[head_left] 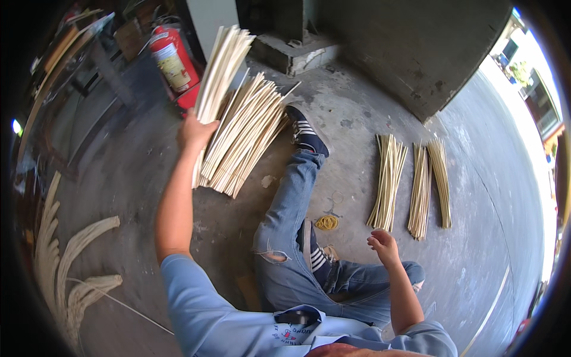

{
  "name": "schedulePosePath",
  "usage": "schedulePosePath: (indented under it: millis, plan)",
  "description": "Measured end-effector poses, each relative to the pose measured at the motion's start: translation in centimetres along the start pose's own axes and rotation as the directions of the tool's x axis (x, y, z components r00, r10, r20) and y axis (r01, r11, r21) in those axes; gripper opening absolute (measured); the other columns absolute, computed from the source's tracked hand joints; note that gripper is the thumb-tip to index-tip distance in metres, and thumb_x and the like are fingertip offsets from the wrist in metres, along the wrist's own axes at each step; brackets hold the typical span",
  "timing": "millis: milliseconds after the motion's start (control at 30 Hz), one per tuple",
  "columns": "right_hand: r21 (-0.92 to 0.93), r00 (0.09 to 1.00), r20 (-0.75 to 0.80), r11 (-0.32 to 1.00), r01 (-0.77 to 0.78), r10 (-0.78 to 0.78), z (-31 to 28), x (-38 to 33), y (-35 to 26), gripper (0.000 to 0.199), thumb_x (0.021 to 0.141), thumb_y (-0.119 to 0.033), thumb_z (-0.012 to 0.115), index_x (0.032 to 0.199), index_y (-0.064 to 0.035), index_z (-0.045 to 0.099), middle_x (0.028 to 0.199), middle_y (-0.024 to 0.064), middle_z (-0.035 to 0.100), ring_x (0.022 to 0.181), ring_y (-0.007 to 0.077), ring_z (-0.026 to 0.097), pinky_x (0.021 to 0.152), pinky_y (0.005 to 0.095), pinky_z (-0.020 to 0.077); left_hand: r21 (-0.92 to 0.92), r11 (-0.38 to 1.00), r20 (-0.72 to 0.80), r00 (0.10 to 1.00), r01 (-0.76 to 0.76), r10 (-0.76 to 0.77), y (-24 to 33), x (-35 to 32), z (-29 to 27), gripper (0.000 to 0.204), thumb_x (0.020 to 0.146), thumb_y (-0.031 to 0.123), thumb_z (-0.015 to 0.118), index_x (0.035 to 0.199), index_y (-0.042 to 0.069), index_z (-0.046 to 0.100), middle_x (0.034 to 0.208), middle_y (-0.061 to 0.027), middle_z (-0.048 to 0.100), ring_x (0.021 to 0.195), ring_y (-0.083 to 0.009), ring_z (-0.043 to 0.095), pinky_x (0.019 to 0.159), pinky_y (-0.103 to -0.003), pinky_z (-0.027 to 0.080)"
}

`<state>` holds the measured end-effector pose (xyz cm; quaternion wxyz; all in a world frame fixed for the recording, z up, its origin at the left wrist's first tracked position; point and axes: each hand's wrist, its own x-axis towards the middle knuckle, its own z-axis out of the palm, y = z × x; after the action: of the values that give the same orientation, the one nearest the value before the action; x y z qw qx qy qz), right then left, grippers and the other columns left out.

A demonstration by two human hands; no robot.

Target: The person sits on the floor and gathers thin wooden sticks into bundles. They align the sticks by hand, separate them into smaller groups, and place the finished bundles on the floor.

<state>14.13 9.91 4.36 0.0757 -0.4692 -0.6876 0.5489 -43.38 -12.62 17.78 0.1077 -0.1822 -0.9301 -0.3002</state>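
Head view: left hand (195,132) clamps a raised bundle of pale strips (221,65) above the loose pile (247,140); right hand (383,245) hangs loosely curled, empty, near tied bundles (389,181). Best keep strip ends aligned, gripping firmly.

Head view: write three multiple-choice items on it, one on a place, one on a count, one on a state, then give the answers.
1. Where does the fire extinguisher stand?
A. upper left, behind the raised sticks
B. beside the right hand
C. on the person's lap

2. How many tied stick bundles lie side by side on the floor at right?
A. one
B. three
C. six

3. What is the left hand doing?
A. lying flat on the floor
B. gripping a handful of sticks held up
C. holding the rubber bands

Answers: 1 A, the red cylinder shows past the sticks at upper left. 2 B, three separate bundles lie there. 3 B, the fingers close round the sticks; the right hand is empty.
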Motion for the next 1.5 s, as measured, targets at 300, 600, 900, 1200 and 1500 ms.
schedulePosePath:
  millis: [300,600,900,1200,1500]
  plan:
    - [-0.319,0.968,-0.131,0.934,0.162,-0.212,-3.9,0.5,-0.9,0.035,0.09,-0.028,0.072,0.114,-0.0028,0.07,0.103,0.0148,0.075,0.097,0.0307,0.072,0.087,0.041,0.0556,0.281,0.946,0.21,0.972,-0.163,0.105,-4.2,4.0,3.3,0.1,0.084,0.049,0.079,0.16,0.013,0.026,0.144,-0.0299,0.053,0.128,-0.0464,0.055,0.107,-0.049,0.045]
    - [-0.459,0.908,-0.419,0.864,-0.209,-0.003,-15.8,3.1,4.8,0.03,0.087,-0.032,0.069,0.107,-0.0098,0.073,0.105,0.0133,0.074,0.102,0.033,0.069,0.088,0.0439,0.0547,0.33,0.942,0.21,0.978,-0.06,-0.011,-1.3,-1.0,3.8,0.079,0.097,0.058,0.058,0.15,0.002,0.045,0.145,-0.0267,0.051,0.134,-0.0427,0.05,0.112,-0.048,0.04]
    - [-0.594,0.601,-0.765,0.613,-0.522,-0.23,-27.6,12.4,11.7,0.054,0.083,-0.027,0.071,0.131,-0.0053,0.056,0.134,0.0132,0.052,0.135,0.0346,0.044,0.105,0.0479,0.0427,-0.238,0.873,0.223,0.851,-0.425,0.475,7.8,-10.8,10.4,0.02,0.097,0.011,0.063,0.112,-0.002,0.066,0.112,-0.0152,0.069,0.105,-0.0281,0.065,0.093,-0.038,0.05]
    - [-0.467,0.72,-0.653,0.624,-0.627,0.235,-32.4,17.7,13.1,0.056,0.088,-0.031,0.068,0.138,-0.0103,0.053,0.143,0.0107,0.051,0.135,0.0321,0.049,0.107,0.0506,0.0426,-0.558,0.761,0.565,0.52,-0.331,0.641,18.6,-27.8,18.7,0.013,0.092,0.005,0.067,0.101,-0.003,0.069,0.092,-0.0116,0.072,0.083,-0.0222,0.07,0.079,-0.033,0.056]
    - [0.494,0.96,-0.049,0.842,-0.215,0.274,-31.7,13.2,10.4,0.046,0.079,-0.009,0.072,0.12,-0.0007,0.053,0.094,0.0114,0.064,0.081,0.0184,0.069,0.065,0.0385,0.0631,-0.643,0.744,0.715,0.49,0.18,0.499,23.0,-33.6,21.1,0.022,0.099,0.01,0.065,0.117,-0.003,0.066,0.102,-0.0094,0.073,0.096,-0.0168,0.069,0.086,-0.03,0.055]
